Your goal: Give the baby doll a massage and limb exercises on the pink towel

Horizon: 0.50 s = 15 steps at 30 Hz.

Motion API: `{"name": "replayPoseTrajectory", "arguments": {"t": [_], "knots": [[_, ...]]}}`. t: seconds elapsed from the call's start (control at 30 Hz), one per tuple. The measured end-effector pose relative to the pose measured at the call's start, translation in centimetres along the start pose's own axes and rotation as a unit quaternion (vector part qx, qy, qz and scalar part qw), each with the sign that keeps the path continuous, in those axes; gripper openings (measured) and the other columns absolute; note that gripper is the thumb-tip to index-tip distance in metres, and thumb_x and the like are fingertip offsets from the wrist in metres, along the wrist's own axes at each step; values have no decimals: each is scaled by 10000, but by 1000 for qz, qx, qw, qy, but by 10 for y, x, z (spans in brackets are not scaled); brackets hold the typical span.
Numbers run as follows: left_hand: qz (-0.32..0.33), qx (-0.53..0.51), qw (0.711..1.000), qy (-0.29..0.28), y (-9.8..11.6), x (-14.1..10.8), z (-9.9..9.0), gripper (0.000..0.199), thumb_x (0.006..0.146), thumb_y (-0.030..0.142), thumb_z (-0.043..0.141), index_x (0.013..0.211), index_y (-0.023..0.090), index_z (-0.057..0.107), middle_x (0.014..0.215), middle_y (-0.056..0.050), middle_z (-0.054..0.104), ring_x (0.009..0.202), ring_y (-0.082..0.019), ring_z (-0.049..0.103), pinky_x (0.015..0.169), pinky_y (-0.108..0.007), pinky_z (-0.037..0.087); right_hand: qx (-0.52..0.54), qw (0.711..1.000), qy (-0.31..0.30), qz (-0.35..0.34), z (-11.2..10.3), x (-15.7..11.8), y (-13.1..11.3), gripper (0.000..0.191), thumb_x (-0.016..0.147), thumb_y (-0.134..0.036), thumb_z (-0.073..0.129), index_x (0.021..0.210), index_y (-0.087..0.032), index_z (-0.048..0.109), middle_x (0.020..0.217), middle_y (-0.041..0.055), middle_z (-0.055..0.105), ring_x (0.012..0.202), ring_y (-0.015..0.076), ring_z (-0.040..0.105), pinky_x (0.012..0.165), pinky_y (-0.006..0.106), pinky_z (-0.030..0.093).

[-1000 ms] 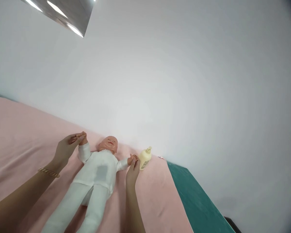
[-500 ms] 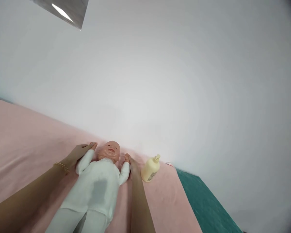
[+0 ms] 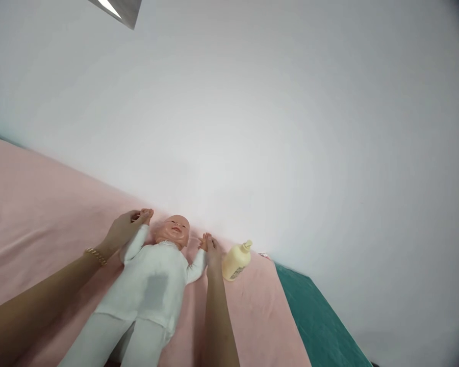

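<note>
White-suited doll lies with each wrist held by left hand and right hand.

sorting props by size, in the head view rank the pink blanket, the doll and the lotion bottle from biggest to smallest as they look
1. pink blanket, covers most of the surface
2. doll, legs run out of frame
3. lotion bottle, clearly smallest

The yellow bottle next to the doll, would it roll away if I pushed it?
Probably a bit. The yellow bottle lies on its side on the pink blanket, and its body looks rounded, so a sideways push might roll it. The soft blanket and its pump top would likely stop it soon. It looks like plastic, so likely light and not breakable.
</note>
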<state>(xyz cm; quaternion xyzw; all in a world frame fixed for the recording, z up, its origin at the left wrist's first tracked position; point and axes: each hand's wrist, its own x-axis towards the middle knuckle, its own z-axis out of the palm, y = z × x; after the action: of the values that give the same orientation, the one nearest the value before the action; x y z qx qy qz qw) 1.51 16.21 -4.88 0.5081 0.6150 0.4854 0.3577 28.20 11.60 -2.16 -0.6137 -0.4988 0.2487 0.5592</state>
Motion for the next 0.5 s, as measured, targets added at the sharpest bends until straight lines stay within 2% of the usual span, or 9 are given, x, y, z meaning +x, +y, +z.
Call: {"name": "replayPoseTrajectory", "arguments": {"t": [0.13,0.23,0.33,0.5], "knots": [[72,26,996,37,24,-19,-14,527,798,641,594,1108,223,678,1108,-74,729,1045,-303,650,804,-323,486,-15,1000,-8,-7,-11,-4,-10,360,960,-396,627,1231,-161,612,1202,79,649,1020,201,662,881,409,577],[110,66,990,54,34,-36,-25,506,797,530,605,1208,238,653,1233,-54,694,1102,-300,629,860,-339,480,-34,999,-21,-4,-22,-16,-15,342,934,-386,650,1188,-158,634,1090,72,706,934,187,677,873,376,556],[130,116,982,67,35,-55,-39,543,808,470,610,1288,218,623,1237,-63,684,1106,-297,613,889,-364,478,-64,997,-32,-23,-34,-39,-21,365,910,-379,619,1212,-175,633,1124,79,732,982,204,685,897,346,526],[194,174,960,104,16,-99,-65,514,834,579,504,1192,240,650,1113,-75,695,1069,-319,615,864,-406,476,-96,995,-9,-40,-55,-99,-28,483,899,-381,546,1341,-187,576,1321,112,672,1156,241,667,960,355,513]]}}
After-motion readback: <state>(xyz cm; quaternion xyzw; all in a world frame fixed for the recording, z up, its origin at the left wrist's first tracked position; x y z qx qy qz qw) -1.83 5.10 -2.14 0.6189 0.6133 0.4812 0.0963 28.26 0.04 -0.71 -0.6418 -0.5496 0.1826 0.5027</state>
